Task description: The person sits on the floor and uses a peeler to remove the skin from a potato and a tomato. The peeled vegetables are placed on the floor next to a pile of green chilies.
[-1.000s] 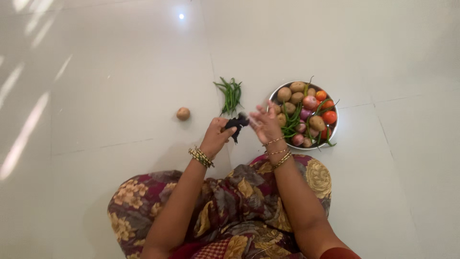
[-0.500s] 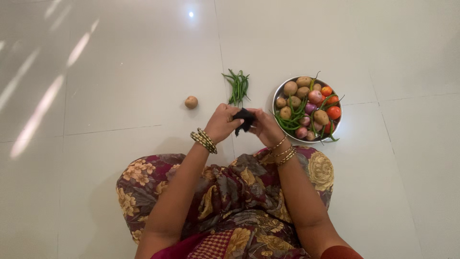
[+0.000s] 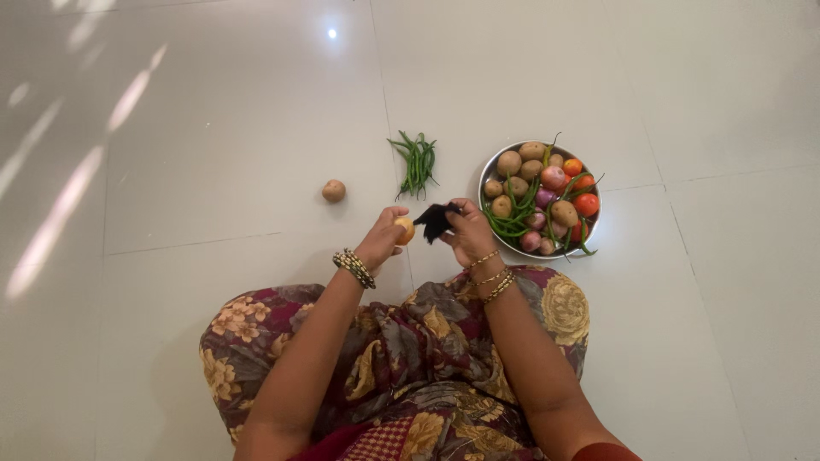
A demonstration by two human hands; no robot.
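The pale glossy tiled floor (image 3: 213, 154) carried everything. A round steel bowl (image 3: 489, 168) stood near the right hand, filled with brown potatoes, red tomatoes, pink onions and green beans. A loose bunch of long green beans (image 3: 416, 164) lay just left of the bowl, and a single brown potato (image 3: 333, 190) sat alone further left. The right hand (image 3: 468, 232) was closed around a crumpled black cloth (image 3: 434, 219). The left hand (image 3: 382, 240) gripped a small tan potato (image 3: 404, 230) beside the cloth.
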